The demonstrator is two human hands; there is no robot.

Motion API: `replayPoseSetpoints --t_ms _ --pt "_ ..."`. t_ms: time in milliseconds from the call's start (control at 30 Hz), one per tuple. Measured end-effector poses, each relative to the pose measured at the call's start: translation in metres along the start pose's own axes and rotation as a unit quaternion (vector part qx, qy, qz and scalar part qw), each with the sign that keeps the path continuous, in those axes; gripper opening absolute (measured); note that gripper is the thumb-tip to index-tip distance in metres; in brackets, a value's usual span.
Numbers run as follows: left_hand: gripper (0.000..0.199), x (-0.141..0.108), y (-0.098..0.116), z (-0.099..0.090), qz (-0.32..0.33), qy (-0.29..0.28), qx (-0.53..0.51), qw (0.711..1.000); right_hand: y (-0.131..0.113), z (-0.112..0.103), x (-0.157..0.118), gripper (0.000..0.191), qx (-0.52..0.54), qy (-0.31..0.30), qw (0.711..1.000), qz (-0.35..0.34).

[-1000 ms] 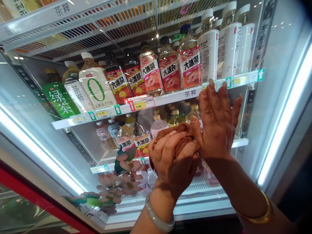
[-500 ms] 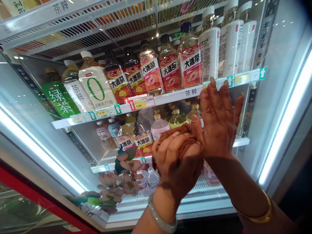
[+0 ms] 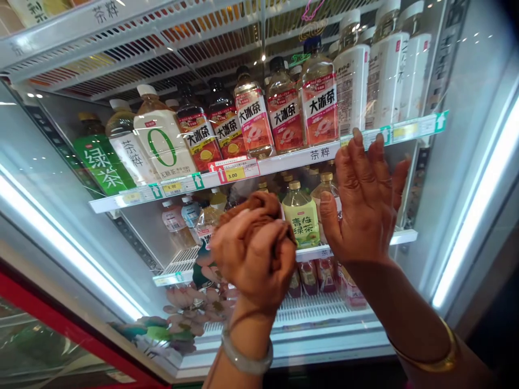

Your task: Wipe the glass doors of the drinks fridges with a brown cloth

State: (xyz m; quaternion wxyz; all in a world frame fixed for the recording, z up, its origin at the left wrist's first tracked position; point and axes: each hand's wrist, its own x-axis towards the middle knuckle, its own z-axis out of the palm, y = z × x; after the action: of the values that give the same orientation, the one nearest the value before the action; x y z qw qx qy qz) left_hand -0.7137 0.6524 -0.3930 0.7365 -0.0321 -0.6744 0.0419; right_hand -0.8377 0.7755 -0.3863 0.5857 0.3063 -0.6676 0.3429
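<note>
A crumpled brown cloth is bunched in my left hand, whose fingers are wrapped round it. That hand is held up before the glass front of a drinks cooler, in front of the bottles on the lower shelf. To its right, my right hand is flat, fingers up and spread, apparently against the glass. Nothing is in it. Behind the two hands stands a bottle with a yellow-green label. Its gold cap and label show between them.
Iced tea bottles with red labels line the middle shelf, with white-labelled bottles at right. Light strips run down both sides. A red edge and flower shapes on the glass are at lower left.
My left hand has moved left with the brown cloth, away from my right hand, uncovering the yellow-green labelled bottle. My right hand has stayed in about the same place.
</note>
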Motion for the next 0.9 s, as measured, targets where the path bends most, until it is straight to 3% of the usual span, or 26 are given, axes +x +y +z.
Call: replayPoseSetpoints --t_ms 100,200,400,467,667,767,833,900 --pt "0.022 -0.011 0.016 0.009 0.026 -0.029 -0.034 0.999 0.001 -0.001 0.0 0.075 0.015 0.0 1.0 -0.008" --pt "0.022 -0.007 0.01 0.004 0.048 -0.048 -0.044 0.997 0.001 0.0 0.0 0.073 0.013 0.002 1.0 -0.008" --pt "0.022 0.018 -0.029 -0.021 -0.097 0.049 0.004 0.994 0.001 0.0 -0.001 0.075 0.004 -0.003 1.0 -0.001" --pt "0.02 0.018 -0.027 -0.019 -0.077 0.046 0.009 0.996 0.001 -0.001 0.0 0.075 0.002 -0.004 1.0 0.0" --pt "0.025 -0.003 0.004 0.005 0.04 -0.024 -0.021 0.999 0.0 -0.001 0.0 0.074 0.006 0.004 1.0 -0.007" --pt "0.025 0.0 0.0 0.002 0.068 -0.033 -0.019 0.997 0.001 0.0 0.0 0.074 0.0 0.005 1.0 -0.009" --pt "0.025 0.009 -0.014 -0.006 0.033 -0.02 -0.004 0.999 0.0 0.001 0.0 0.074 -0.003 0.007 1.0 -0.007" --pt "0.022 0.018 -0.029 -0.016 -0.051 0.031 0.01 0.998 0.0 0.001 0.0 0.074 -0.003 0.007 1.0 -0.006"
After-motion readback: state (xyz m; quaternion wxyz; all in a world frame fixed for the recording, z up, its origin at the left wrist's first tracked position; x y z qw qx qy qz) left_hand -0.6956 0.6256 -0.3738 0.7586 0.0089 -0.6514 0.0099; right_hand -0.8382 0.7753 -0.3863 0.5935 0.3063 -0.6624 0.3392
